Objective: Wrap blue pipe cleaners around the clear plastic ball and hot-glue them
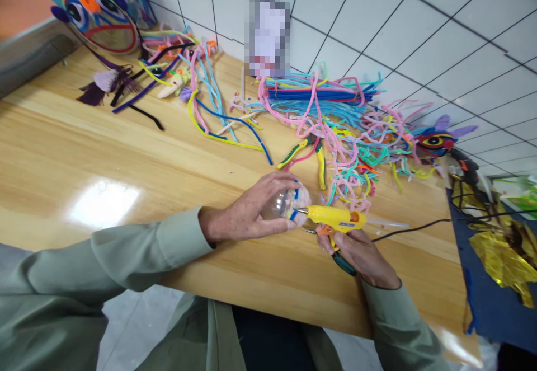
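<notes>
Green sleeves [149,250] angle inward. The left hand [247,207] has fingers curled round a clear, rounded piece [274,207], pale pink at one end; the right hand [361,253] grips a yellow glue gun [331,217].

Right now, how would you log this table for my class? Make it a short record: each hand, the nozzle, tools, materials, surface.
Left hand: holds a clear rounded piece with pink fuzz and blue strips
Right hand: holds a yellow glue gun
Nozzle: aimed at the piece; contact unclear
Pliers: beyond the hands, handles spread
Pipe cleaners: many colours, heaped near the tiled wall
Surface: wooden table
</notes>
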{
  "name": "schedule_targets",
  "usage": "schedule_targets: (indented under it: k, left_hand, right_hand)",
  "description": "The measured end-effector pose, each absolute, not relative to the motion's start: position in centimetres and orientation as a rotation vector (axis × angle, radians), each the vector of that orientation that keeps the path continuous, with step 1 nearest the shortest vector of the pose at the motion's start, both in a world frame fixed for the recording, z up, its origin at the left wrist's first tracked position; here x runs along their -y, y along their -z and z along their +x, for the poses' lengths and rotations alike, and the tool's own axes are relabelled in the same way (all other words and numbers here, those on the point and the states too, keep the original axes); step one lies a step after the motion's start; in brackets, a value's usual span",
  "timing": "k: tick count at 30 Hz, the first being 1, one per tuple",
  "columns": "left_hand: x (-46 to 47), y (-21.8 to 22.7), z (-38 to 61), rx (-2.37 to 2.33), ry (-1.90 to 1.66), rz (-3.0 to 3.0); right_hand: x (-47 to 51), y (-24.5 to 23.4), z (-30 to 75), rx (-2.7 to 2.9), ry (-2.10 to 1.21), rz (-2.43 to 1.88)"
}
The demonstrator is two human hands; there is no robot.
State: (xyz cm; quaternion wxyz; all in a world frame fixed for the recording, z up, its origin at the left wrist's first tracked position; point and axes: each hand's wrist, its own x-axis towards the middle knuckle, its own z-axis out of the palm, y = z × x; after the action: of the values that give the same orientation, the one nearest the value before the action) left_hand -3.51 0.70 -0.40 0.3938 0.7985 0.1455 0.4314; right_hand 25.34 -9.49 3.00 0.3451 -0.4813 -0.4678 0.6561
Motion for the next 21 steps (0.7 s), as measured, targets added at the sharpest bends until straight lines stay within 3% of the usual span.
schedule_targets:
  k: [21]
  left_hand:
    - [-0.9, 0.4, -3.5, -0.370, -1.093, 2.034]
  right_hand:
    - [10.1, -2.1, 26.7, 1.263, -1.704, -1.344]
